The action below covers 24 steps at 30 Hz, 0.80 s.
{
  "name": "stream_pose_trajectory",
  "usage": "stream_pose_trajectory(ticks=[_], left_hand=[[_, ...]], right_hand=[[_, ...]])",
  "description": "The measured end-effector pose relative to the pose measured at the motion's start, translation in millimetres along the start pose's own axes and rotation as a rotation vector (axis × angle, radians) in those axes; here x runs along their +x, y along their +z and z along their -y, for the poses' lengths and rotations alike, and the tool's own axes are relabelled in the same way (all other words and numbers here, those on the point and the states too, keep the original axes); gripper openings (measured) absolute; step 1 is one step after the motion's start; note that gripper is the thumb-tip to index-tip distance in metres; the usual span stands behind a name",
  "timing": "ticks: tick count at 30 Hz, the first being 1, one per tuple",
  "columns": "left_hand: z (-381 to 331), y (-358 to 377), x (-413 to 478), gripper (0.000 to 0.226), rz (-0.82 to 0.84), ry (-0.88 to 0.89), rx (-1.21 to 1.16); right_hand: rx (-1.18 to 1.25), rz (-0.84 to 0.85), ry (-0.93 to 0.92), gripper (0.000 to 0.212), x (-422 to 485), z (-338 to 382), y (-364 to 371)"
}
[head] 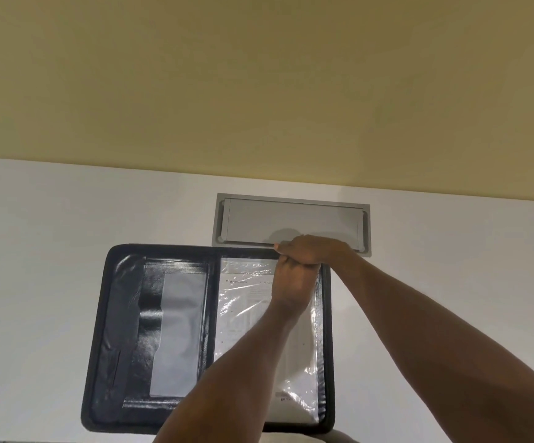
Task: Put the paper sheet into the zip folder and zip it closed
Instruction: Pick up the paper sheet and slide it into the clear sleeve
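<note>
A black zip folder (pixel 121 314) lies open and flat on the white table. Its right half holds a clear plastic sleeve (pixel 294 372), and the printed paper sheet (pixel 246 318) lies under that plastic. My left hand (pixel 291 284) reaches up over the sleeve, its fingers closed at the sleeve's top edge. Coming in from the right, my right hand (pixel 312 249) is curled over the same top edge and touches my left hand. What my right fingers grip is hidden. The folder's left half shows a glossy black pocket with a grey card (pixel 179 334).
A grey cable-port lid (pixel 291 219) is set into the table just behind the folder, against the yellow wall (pixel 259 91). White tabletop (pixel 35 251) extends to the left and right of the folder.
</note>
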<state>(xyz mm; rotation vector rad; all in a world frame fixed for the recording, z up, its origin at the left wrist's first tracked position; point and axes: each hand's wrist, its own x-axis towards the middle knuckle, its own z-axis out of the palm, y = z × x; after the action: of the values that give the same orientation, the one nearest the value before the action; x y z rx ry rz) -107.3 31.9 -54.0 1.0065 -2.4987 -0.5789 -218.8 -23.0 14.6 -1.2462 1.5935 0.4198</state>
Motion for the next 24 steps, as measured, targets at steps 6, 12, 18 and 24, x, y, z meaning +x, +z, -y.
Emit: stream_pose_trajectory(ticks=[6,12,18,24], left_hand=[[22.6,-33.8,-20.0,0.022,0.055,0.066,0.013],[92.1,-84.0,-33.2,0.032,0.281,0.009,0.168],[125.6,-105.4,-26.9,0.035,0.423,0.017,0.219],[129.8,-111.2,-17.4,0.026,0.485,-0.009,0.247]], right_hand=[[-0.006,0.013,-0.024,0.050,3.0,-11.7,3.5],[-0.241,-0.114,-0.024,0.031,-6.8,-19.7,20.9],[-0.432,-0.201,0.013,0.018,-15.6,-20.2,36.3],[-0.459,-0.362,0.066,0.015,-22.3,-29.7,45.2]])
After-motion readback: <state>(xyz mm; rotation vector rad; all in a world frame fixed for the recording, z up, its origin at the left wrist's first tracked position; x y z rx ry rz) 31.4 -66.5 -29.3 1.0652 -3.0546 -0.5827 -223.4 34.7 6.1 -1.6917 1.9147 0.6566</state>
